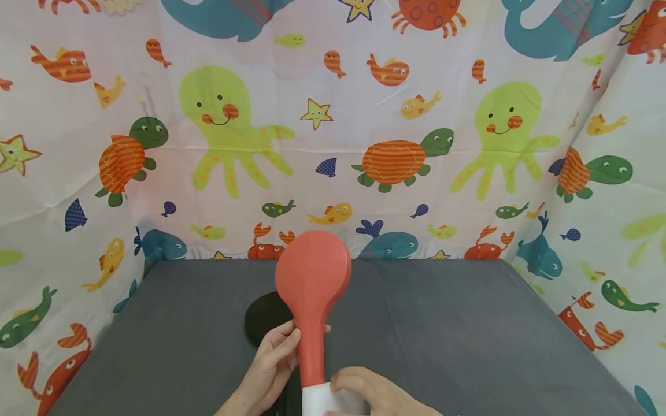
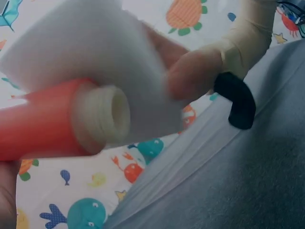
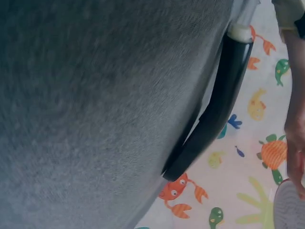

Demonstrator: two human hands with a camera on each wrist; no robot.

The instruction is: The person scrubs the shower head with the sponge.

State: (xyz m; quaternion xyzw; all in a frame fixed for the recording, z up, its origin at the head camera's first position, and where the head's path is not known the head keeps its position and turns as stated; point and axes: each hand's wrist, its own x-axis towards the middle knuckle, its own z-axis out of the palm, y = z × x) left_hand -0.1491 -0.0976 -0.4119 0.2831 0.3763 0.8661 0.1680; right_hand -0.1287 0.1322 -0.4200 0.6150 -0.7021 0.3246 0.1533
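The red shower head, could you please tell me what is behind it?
Behind it are a black shower head on grey cloth and a sea-animal curtain. The red shower head covers the black one's right edge.

Black disc partly behind red paddle

White sea-creature curtain, grey cloth surface

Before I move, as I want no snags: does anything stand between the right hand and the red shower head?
Yes: the white piece held in the right hand stands between that hand and the handle end of the red shower head. Nothing else visible does.
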